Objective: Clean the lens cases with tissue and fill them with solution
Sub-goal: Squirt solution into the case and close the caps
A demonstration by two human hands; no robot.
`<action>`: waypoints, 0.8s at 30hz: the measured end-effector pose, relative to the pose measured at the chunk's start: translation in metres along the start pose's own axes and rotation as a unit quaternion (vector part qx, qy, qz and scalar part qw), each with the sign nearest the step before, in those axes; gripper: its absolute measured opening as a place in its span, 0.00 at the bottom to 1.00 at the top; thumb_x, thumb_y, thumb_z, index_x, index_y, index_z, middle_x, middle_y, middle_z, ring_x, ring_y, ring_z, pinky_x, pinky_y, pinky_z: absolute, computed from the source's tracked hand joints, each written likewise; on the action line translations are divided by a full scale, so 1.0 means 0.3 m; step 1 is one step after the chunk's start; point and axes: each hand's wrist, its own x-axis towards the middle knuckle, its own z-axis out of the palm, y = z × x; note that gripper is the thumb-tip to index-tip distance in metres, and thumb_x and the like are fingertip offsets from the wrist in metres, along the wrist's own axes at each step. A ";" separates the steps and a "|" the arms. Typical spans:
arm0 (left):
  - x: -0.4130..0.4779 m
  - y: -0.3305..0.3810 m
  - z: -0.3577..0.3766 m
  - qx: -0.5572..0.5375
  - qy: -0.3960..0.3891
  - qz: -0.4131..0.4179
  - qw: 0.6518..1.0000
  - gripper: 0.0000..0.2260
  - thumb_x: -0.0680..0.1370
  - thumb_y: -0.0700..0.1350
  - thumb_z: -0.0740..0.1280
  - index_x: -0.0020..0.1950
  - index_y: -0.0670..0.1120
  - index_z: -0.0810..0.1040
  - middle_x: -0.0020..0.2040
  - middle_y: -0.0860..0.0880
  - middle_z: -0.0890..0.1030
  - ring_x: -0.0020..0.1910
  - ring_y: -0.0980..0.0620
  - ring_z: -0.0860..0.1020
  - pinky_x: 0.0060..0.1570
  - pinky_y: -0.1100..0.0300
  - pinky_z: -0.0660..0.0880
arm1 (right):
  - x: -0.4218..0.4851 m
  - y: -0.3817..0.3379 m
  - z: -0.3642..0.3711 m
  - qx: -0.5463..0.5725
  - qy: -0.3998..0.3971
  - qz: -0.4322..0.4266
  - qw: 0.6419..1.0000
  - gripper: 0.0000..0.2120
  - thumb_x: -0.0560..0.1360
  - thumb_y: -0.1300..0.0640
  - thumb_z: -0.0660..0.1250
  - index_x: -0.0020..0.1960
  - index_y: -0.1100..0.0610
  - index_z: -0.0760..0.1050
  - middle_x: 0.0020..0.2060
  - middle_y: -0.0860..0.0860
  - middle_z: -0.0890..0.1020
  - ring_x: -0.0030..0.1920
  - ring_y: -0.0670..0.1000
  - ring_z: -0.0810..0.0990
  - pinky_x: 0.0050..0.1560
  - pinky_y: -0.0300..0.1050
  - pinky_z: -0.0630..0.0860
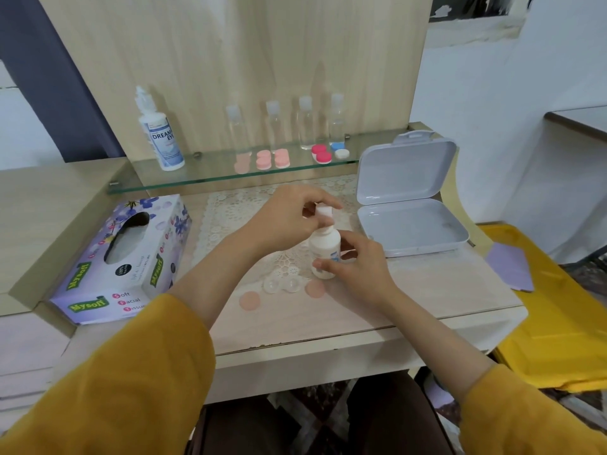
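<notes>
A small white solution bottle (323,249) stands upright on the lace mat. My right hand (356,270) grips its body, while my left hand (289,218) pinches its white cap (323,214) from above. In front of the bottle lies an open clear lens case (281,285) with two empty wells. Two peach lids (249,301) (314,288) lie flat on either side of it. A floral tissue box (131,257) sits at the left. On the glass shelf (203,174) stand more lens cases: pink (272,159), red (322,154) and blue-white (340,150).
A large solution bottle (161,133) and several small clear bottles (305,124) stand on the shelf. An open grey plastic box (410,224) sits at the right of the mat. A yellow bag (551,310) with a purple card (509,267) lies beyond the table's right edge.
</notes>
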 end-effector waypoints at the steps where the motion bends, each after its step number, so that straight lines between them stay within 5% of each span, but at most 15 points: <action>1: 0.006 0.001 0.001 0.032 0.016 0.003 0.999 0.07 0.72 0.42 0.71 0.49 0.46 0.82 0.42 0.60 0.76 0.39 0.60 0.74 0.42 0.72 0.70 | -0.001 0.000 0.001 0.000 0.002 0.000 1.000 0.18 0.64 0.58 0.76 0.53 0.55 0.78 0.41 0.41 0.79 0.41 0.39 0.76 0.41 0.27 0.69; 5: 0.027 0.007 0.012 0.163 0.061 -0.002 0.985 0.15 0.70 0.56 0.70 0.37 0.45 0.75 0.33 0.53 0.73 0.32 0.58 0.69 0.34 0.61 0.67 | -0.010 0.004 0.009 0.017 0.015 0.014 1.000 0.19 0.64 0.57 0.76 0.53 0.54 0.78 0.44 0.44 0.80 0.42 0.43 0.77 0.41 0.30 0.71; 9: 0.045 0.025 0.026 0.229 0.127 -0.025 0.965 0.20 0.73 0.58 0.66 0.34 0.42 0.70 0.30 0.47 0.70 0.30 0.50 0.66 0.32 0.56 0.63 | -0.016 0.009 0.021 0.016 0.035 0.022 0.999 0.21 0.64 0.56 0.77 0.54 0.55 0.76 0.46 0.46 0.80 0.43 0.41 0.75 0.40 0.28 0.69; 16: 0.001 -0.009 -0.007 0.007 0.193 -0.045 0.980 0.15 0.68 0.54 0.73 0.38 0.41 0.78 0.30 0.48 0.74 0.28 0.58 0.67 0.30 0.67 0.64 | -0.031 0.023 0.028 0.059 0.047 0.036 0.997 0.21 0.63 0.56 0.77 0.53 0.52 0.74 0.47 0.47 0.80 0.46 0.46 0.78 0.47 0.43 0.76; 19: -0.081 -0.070 -0.030 -0.002 0.199 -0.082 0.976 0.09 0.68 0.49 0.74 0.43 0.46 0.82 0.33 0.56 0.76 0.29 0.63 0.70 0.33 0.75 0.66 | -0.037 0.027 0.032 0.081 0.049 0.040 0.995 0.21 0.63 0.57 0.77 0.53 0.50 0.74 0.48 0.46 0.80 0.47 0.46 0.79 0.47 0.42 0.77; 24: -0.259 -0.231 -0.037 -0.022 0.212 -0.209 0.954 0.16 0.67 0.42 0.75 0.53 0.46 0.80 0.43 0.50 0.78 0.37 0.60 0.74 0.37 0.79 0.69 | -0.040 0.032 0.025 0.088 0.052 0.031 0.994 0.20 0.64 0.57 0.77 0.54 0.52 0.75 0.48 0.46 0.81 0.46 0.44 0.79 0.45 0.35 0.76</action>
